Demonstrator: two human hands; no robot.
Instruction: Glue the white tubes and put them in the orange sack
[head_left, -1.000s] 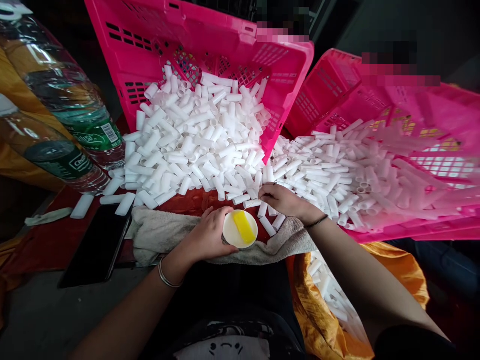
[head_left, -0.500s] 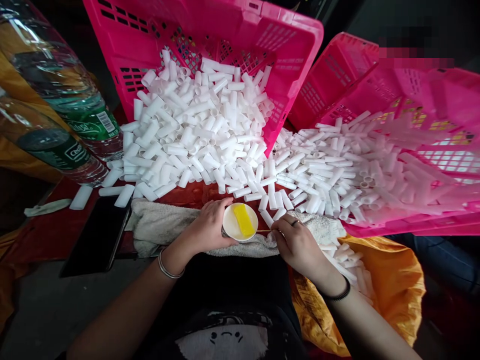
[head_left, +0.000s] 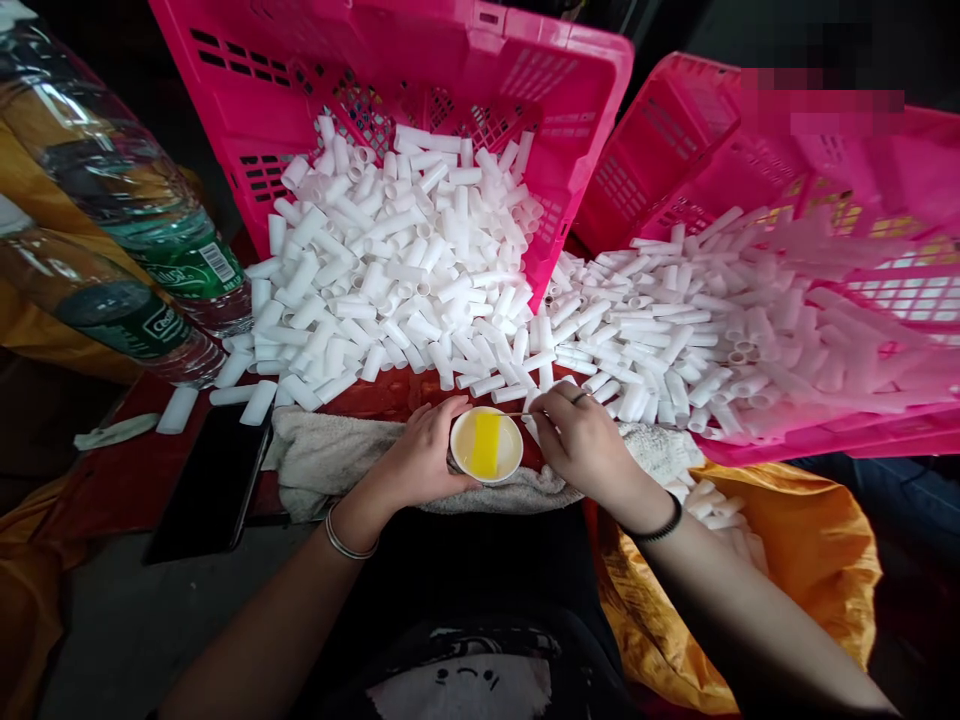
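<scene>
My left hand (head_left: 427, 452) is wrapped round the side of a small white cup (head_left: 516, 462), its opening facing up at me. Inside the cup lies a flat, bright yellow rectangular piece (head_left: 486, 446). From the right, my right hand (head_left: 574, 435) pinches a thin stick (head_left: 514, 414), whose tip reaches over the cup's rim to the top of the yellow piece. Whether the tip touches the piece I cannot tell. Beneath both hands a grey-white towel (head_left: 322, 460) lies along the front edge of the red table (head_left: 375, 393).
Two tipped pink crates (head_left: 581, 150) spill heaps of short white tubes (head_left: 397, 260) behind my hands. Clear plastic bottles (head_left: 187, 250) and a black phone (head_left: 206, 480) are at left. An orange sack (head_left: 810, 560) with more tubes stands at lower right.
The stick has moved up from the cup's lower right side to its upper rim, my right hand with it. In the cup, the yellow piece now looks more upright.
</scene>
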